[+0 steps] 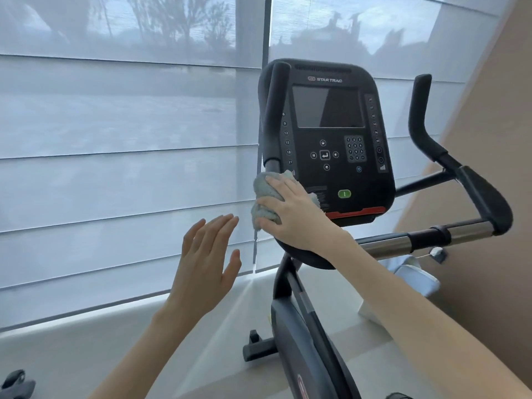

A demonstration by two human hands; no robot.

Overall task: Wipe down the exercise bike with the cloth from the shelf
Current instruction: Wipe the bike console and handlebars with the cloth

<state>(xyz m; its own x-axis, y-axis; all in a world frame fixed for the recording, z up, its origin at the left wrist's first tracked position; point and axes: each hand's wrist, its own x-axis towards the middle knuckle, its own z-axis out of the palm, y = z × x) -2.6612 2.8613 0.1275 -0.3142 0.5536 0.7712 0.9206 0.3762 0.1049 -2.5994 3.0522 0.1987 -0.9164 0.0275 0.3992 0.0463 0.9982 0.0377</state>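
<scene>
A black exercise bike (331, 355) stands right of centre, its console (328, 139) upright with a dark screen and keypad. My right hand (296, 214) presses a crumpled grey-green cloth (266, 194) against the lower part of the left handlebar (273, 116), beside the console's lower left corner. The hand covers much of the cloth. My left hand (207, 263) hovers in the air left of the bike, palm flat, fingers apart, touching nothing. The right handlebar (460, 180) curves out to the right, untouched.
Large windows with translucent blinds (129, 139) fill the wall behind the bike. A tan wall (489, 139) rises close on the right. A white object (414, 277) sits on the floor behind the bike. A dark item (15, 384) lies at the lower left corner.
</scene>
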